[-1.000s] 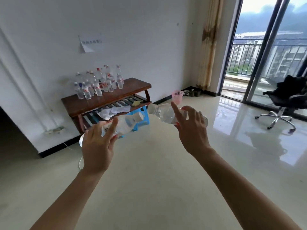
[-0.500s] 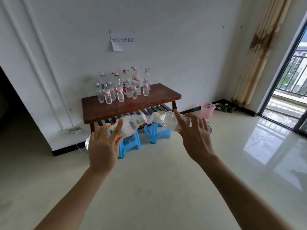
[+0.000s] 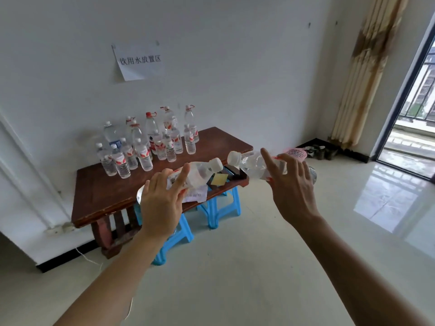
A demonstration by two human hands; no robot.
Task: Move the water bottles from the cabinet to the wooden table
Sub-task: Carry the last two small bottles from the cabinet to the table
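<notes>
My left hand (image 3: 162, 203) grips a clear water bottle (image 3: 200, 172) that lies sideways, its white cap pointing right. A second clear water bottle (image 3: 251, 164) is gripped in my right hand (image 3: 292, 191), lying sideways with its white cap pointing left. Both bottles hover in front of the dark wooden table (image 3: 98, 196) against the white wall. Several water bottles (image 3: 146, 147) with red-and-white labels stand upright at the table's back. The cabinet is out of view.
Two blue plastic stools (image 3: 219, 208) stand under the table's front. Papers and a yellow note (image 3: 220, 179) lie on its lower shelf. A pink basket (image 3: 296, 152) sits on the floor at right, near a curtain (image 3: 362, 74) and a glass balcony door (image 3: 414, 114). A paper sign (image 3: 138, 61) hangs above.
The table has grown larger and shifted toward the centre as I moved closer. Both hands stay shut on their bottles, held out in front.
</notes>
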